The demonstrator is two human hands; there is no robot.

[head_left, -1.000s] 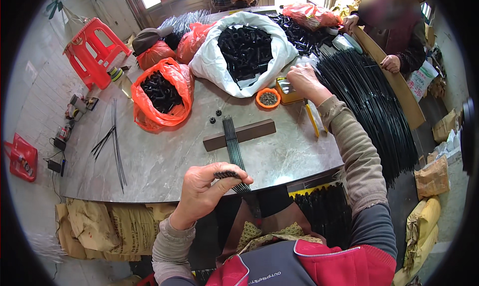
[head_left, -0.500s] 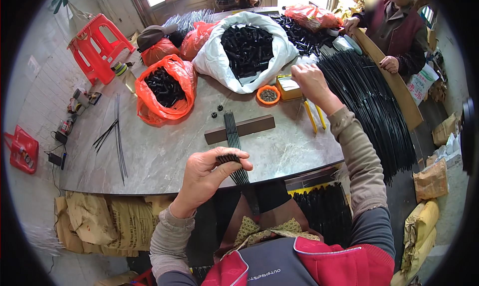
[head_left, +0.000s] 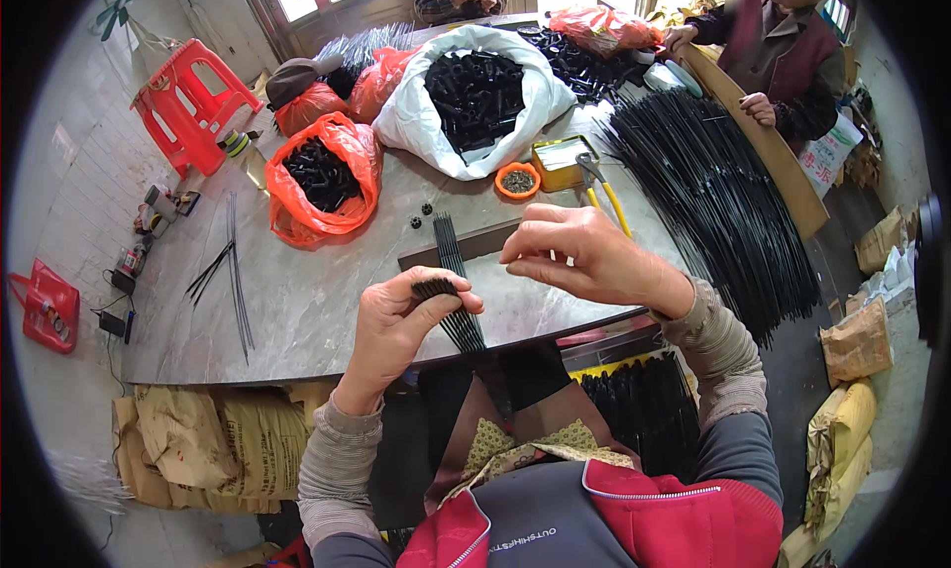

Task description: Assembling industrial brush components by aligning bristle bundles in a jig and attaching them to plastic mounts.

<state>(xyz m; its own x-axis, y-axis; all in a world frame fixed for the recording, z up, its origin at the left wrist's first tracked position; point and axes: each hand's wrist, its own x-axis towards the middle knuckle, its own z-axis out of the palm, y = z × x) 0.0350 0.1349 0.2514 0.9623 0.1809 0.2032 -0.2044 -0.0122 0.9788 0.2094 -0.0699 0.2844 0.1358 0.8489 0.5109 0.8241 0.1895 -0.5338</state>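
- Left hand (head_left: 401,325) curls shut around a small black ribbed piece (head_left: 436,289), held over the near edge of the grey marbled table (head_left: 317,310).
- Right hand (head_left: 584,256) hovers just beside it, fingertips pressed together; whether they pinch anything, can't tell.
- One flat bundle of thin black rods (head_left: 454,271) lies across one dark wooden bar (head_left: 475,243).
- Two orange plastic bags, one white sack (head_left: 475,98), all lumpy with black parts.
- One round orange dish (head_left: 517,180), one yellow tin (head_left: 561,160).
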